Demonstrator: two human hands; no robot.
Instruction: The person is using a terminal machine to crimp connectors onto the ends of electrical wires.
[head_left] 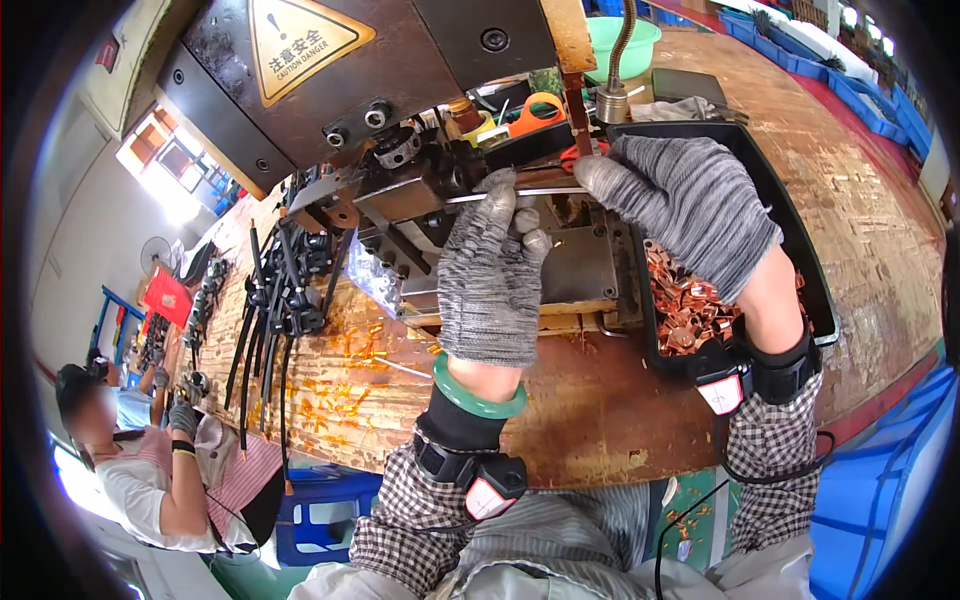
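A thin silvery metal rod (552,190) lies nearly level in front of the press's tooling. My left hand (490,275), in a grey knitted glove, pinches it near its left end, close beneath the tool holder (398,150). Its other fingers are curled above the metal die block (580,265). My right hand (690,205), gloved the same way, has thumb and fingers closed at the rod's right end; those fingertips are partly hidden. The right palm hangs over a black tray (822,290) holding many small copper-coloured terminals (690,310).
The press head (330,80) with a yellow warning triangle overhangs at upper left. Black cables with connectors (290,285) lie left on the wooden table (400,400). Behind are orange-handled scissors (538,112), a green bowl (630,45) and a flexible metal hose (622,50). A co-worker (170,470) sits left.
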